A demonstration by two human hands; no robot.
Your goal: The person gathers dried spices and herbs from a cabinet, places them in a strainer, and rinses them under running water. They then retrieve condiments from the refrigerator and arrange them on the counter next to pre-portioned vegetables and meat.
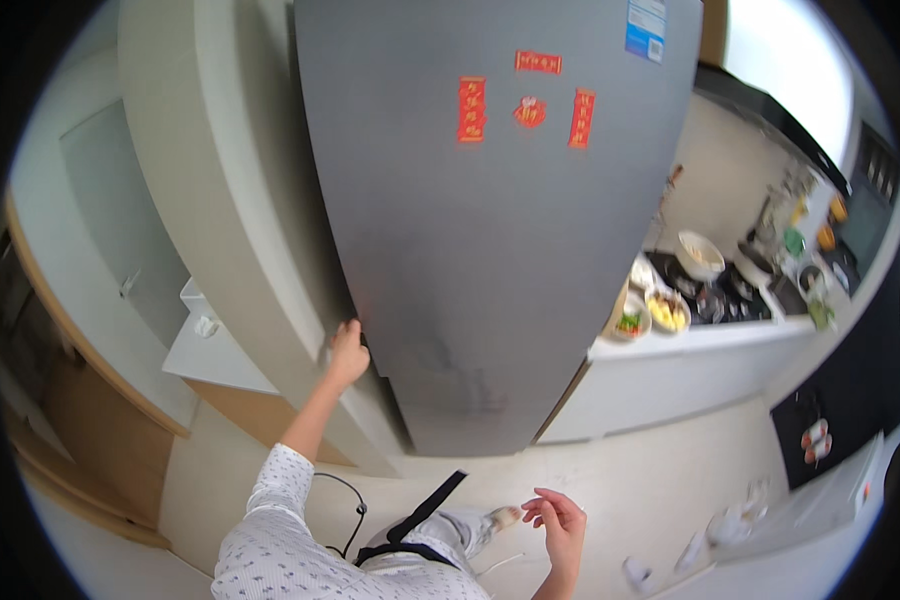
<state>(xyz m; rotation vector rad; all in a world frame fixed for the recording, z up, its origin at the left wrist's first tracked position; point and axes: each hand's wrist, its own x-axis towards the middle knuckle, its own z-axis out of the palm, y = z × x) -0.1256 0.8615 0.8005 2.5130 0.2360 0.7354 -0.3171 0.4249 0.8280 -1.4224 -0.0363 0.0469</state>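
Note:
A tall grey refrigerator (480, 247) stands in front of me, its door bearing red paper decorations (530, 111) and a blue and white label (646, 28). At the door's left edge is my left hand (349, 352), its fingers curled round that edge; no gap shows between door and body. My right hand (556, 521) hangs in the air at the lower right, fingers loosely bent and apart, holding nothing.
Right of the refrigerator, a white counter (709, 337) carries bowls of cut food (667, 310) and a black gas hob (746, 300) with a white pot (700, 255). A pale wall edge (270, 285) runs close on the left. A black cable (361, 508) hangs beside me.

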